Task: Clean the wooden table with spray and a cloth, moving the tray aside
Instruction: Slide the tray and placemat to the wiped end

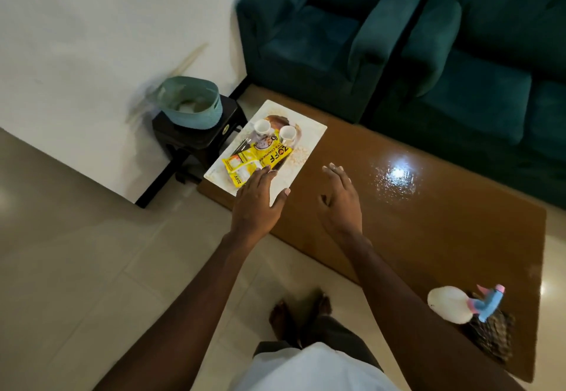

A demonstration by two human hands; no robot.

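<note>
The wooden table (pixel 428 231) runs from the left end to the lower right. A white tray (pixel 309 142) lies at its left end, carrying two white cups (pixel 262 126) and yellow snack packets (pixel 260 158). My left hand (pixel 257 200) rests flat on the tray's near corner, fingers spread, the thumb at its edge. My right hand (pixel 340 204) hovers open over the bare wood just right of the tray. A white spray bottle (pixel 450 303) with a blue and pink trigger lies beside a dark patterned cloth (pixel 493 335) at the table's near right end.
Wet droplets (pixel 395 176) glisten on the table's middle under a light reflection. A dark stool (pixel 196 139) holding a teal basket (pixel 191 103) stands just left of the tray. Teal sofas (pixel 321 38) line the table's far side. My feet stand on the tiled floor (pixel 92 253).
</note>
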